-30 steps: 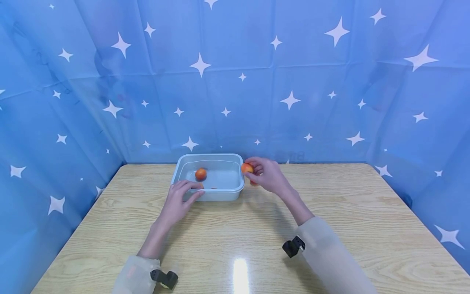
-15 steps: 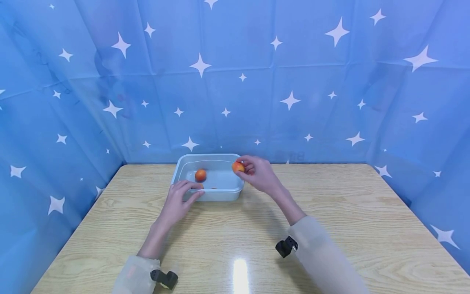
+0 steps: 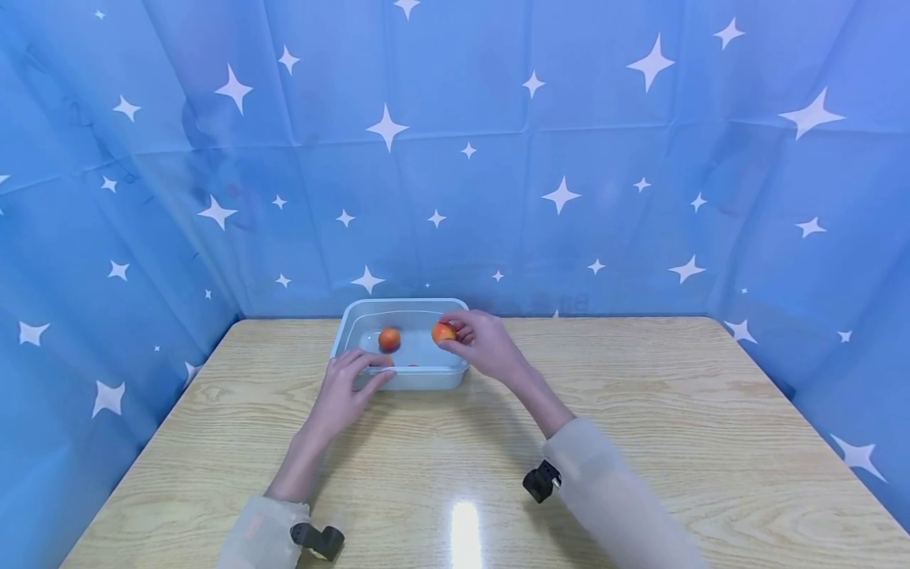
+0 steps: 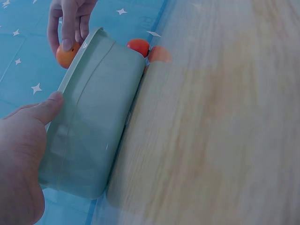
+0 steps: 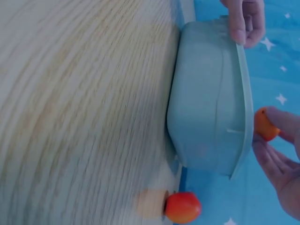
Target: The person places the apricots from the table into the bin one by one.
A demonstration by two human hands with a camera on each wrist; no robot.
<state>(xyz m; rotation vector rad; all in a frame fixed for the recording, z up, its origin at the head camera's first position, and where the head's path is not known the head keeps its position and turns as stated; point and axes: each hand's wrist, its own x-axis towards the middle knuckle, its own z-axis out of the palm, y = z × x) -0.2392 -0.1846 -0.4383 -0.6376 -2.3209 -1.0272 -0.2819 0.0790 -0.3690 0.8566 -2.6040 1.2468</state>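
A pale blue plastic tub (image 3: 429,379) stands near the table's far edge. My left hand (image 3: 346,389) grips its front-left rim, thumb outside and fingers over the inside. Above the tub's right part, my right hand (image 3: 486,341) pinches a round orange-red fruit (image 3: 444,333) between thumb and fingers. Inside lies another orange-red fruit (image 3: 389,339); slivers of more show by the left fingers and behind the front wall. A red fruit (image 5: 183,207) rests on the table just right of the tub, hidden by the right hand in the head view.
The wood-grain table (image 3: 426,458) stretches in front of the tub and to both sides. A blue curtain with white stars (image 3: 441,158) hangs close behind the far edge. Each sleeve carries a small black camera (image 3: 543,481).
My right hand has carried its fruit leftward from beside the tub's right rim to over the inside, dipping lower in the last half second. My left hand has stayed on the rim.
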